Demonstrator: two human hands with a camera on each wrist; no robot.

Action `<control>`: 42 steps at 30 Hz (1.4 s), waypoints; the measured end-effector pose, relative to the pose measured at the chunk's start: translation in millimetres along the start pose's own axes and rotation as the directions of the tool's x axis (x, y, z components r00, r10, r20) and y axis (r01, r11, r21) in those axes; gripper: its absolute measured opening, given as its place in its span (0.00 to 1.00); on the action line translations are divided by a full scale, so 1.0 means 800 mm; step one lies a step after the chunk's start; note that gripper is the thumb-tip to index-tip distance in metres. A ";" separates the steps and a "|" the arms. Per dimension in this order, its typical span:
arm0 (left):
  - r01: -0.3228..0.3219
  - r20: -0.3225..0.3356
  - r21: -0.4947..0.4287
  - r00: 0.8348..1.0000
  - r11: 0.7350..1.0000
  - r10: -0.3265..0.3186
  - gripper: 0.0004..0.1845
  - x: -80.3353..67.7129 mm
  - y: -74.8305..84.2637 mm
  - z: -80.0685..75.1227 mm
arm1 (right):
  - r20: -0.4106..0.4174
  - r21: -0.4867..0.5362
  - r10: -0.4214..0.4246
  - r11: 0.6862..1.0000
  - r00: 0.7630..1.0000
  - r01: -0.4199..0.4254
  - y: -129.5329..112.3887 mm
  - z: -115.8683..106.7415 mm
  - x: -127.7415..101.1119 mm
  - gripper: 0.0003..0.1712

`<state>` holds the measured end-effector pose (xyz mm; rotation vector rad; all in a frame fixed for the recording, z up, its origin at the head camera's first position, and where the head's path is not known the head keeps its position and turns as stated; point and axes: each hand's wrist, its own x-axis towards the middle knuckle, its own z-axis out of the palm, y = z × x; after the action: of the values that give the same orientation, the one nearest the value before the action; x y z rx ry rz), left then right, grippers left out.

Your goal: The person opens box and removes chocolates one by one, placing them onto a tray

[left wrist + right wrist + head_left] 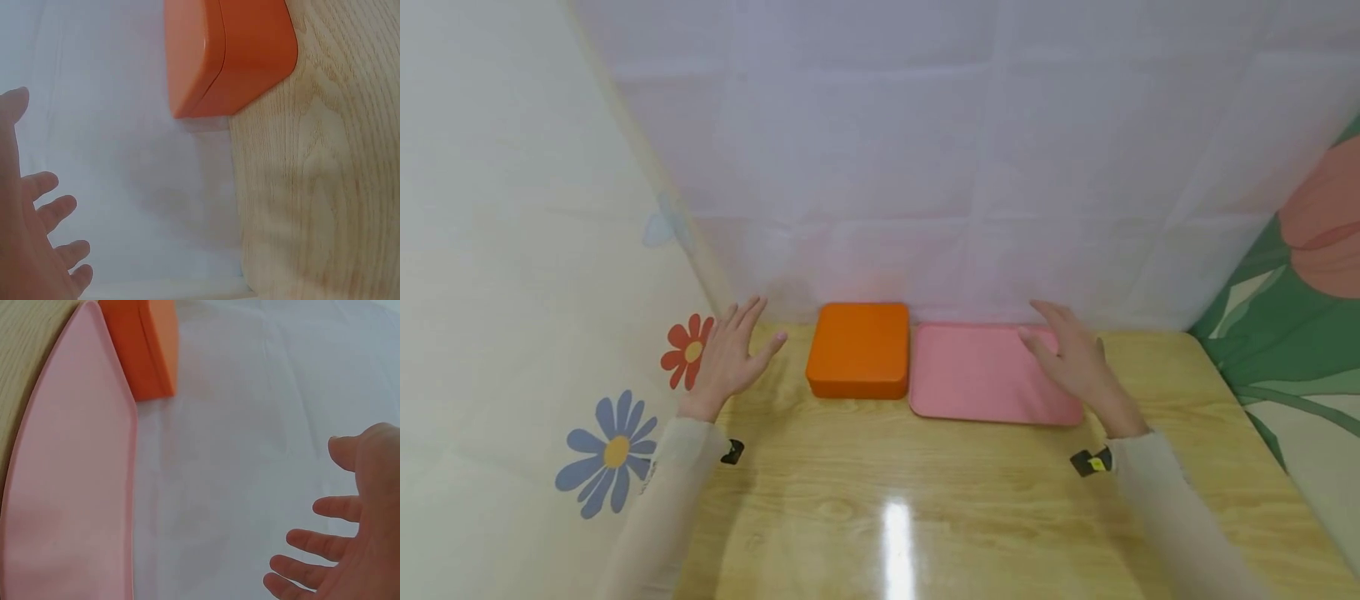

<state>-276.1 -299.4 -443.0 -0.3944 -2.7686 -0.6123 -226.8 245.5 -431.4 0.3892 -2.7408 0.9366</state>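
Note:
An orange box (859, 346) with a lid seam round its side sits at the back of the wooden table, against the cloth backdrop. Right beside it lies a flat pink tray (970, 375) with a low raised rim and nothing on it. To the left of the box my left hand (727, 358) is held in the air, fingers spread and empty. My right hand (1067, 354) hovers over the tray's right end in the head view, its fingers also extended and holding nothing. Both wrist views show the palms apart from the box (253, 56) and the tray (72, 469).
A pale cloth wall (880, 150) rises directly behind the box and tray. Flower-printed cloth hangs at the left (512, 292) and the right side (1300, 350). The wood-grain table (820, 500) stretches toward me, with a bright light reflection near its front.

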 end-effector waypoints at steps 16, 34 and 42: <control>0.024 0.004 -0.108 1.000 0.994 -0.023 0.43 -0.001 -0.003 0.020 | 0.051 0.077 0.006 0.997 0.999 -0.010 -0.016 0.025 0.008 0.41; 0.024 0.022 -0.115 1.000 0.993 -0.022 0.43 -0.009 -0.005 0.035 | 0.123 0.168 0.005 0.985 0.992 -0.025 -0.017 0.077 0.013 0.39; 0.036 0.042 -0.152 0.999 0.988 -0.030 0.43 -0.013 -0.006 0.044 | 0.131 0.198 -0.012 0.980 0.991 -0.015 -0.017 0.091 0.017 0.40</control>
<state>-275.2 -290.0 -478.7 -0.3972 -2.7797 -0.8367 -243.8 187.8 -476.0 0.5001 -2.7716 1.2316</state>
